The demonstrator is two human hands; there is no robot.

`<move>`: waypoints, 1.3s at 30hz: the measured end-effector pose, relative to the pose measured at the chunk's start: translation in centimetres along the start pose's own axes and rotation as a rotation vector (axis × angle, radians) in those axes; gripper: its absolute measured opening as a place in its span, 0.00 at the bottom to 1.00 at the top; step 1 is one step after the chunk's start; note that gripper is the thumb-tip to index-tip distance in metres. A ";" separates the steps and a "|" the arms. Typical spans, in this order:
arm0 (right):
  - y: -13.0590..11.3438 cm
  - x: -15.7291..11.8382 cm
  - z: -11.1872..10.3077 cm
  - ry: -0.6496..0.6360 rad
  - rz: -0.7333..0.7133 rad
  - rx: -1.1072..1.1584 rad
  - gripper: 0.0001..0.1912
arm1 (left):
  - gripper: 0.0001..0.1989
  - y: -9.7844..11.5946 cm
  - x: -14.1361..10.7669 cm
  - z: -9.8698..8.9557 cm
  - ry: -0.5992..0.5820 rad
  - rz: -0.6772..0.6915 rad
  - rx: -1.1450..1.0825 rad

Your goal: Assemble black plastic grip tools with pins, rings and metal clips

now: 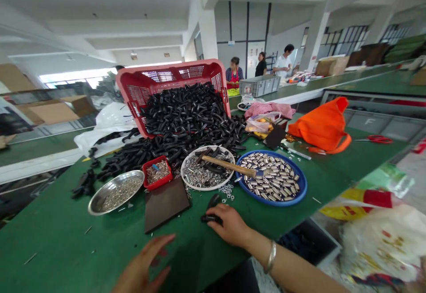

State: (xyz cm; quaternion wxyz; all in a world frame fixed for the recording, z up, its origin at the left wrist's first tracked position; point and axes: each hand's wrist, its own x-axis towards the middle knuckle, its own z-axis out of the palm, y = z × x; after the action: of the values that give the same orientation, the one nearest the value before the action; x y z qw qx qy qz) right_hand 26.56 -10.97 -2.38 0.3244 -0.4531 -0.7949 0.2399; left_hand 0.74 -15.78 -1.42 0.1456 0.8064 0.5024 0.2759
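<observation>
My right hand (229, 224), with a silver bangle on its wrist, is closed round a black curved plastic part (211, 218) on the green table. A black end (213, 201) shows just beyond my fingers; whether it is the same part, I cannot tell. To the lower left hovers my left hand (146, 262), its fingers apart and slightly blurred, holding nothing. Ahead of the hands lies a dark flat plate (167, 204). A hammer (229, 166) rests across the white tray (183, 173) of small metal bits and the blue tray (303, 191) of metal springs.
A tipped red crate (124, 80) spills a heap of black parts (186, 115) across the table. A steel dish (91, 209) and a small red box (146, 182) hold small metal pieces. An orange bag (319, 124) and scissors (379, 139) lie right. Several people stand farther back.
</observation>
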 end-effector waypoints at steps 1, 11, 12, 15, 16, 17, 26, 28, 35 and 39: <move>-0.4 0.0 0.3 0.062 0.025 0.099 0.12 | 0.22 0.1 1.7 1.3 -0.027 0.031 -0.021; 3.2 -0.4 -9.1 0.036 0.329 -0.652 0.15 | 0.11 1.6 8.1 6.0 -0.093 -0.026 -0.263; 4.2 0.0 -10.7 0.031 0.415 -0.721 0.16 | 0.10 1.6 8.1 5.6 -0.131 -0.047 -0.267; 6.6 1.8 -13.7 -0.059 0.538 -0.815 0.13 | 0.07 1.8 8.7 5.4 -0.340 -0.058 -0.284; 7.1 2.5 -14.0 -0.106 0.558 -0.833 0.11 | 0.07 2.0 9.3 5.6 -0.392 -0.053 -0.275; 7.4 3.2 -14.0 -0.155 0.575 -0.851 0.10 | 0.07 2.3 10.0 5.9 -0.420 -0.045 -0.250; 9.7 5.8 -12.6 -0.301 0.663 -0.905 0.12 | 0.11 4.7 16.2 9.4 -0.431 -0.025 0.039; 9.6 5.4 -13.0 -0.229 0.637 -0.864 0.09 | 0.11 4.8 16.5 9.8 -0.432 -0.023 0.061; 6.6 3.6 -13.0 0.108 0.583 -0.378 0.16 | 0.12 2.9 15.7 10.2 -0.304 -0.216 -0.444; 3.8 4.3 -8.6 0.246 0.547 0.675 0.17 | 0.17 2.5 14.8 9.1 -0.204 -0.597 -1.055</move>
State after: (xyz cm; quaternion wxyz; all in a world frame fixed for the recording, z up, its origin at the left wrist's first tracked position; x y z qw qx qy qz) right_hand 33.40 -4.65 2.13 0.4709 -0.5403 -0.4789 0.5070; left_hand 13.01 -3.31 -3.00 0.6433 0.4727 0.4858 0.3559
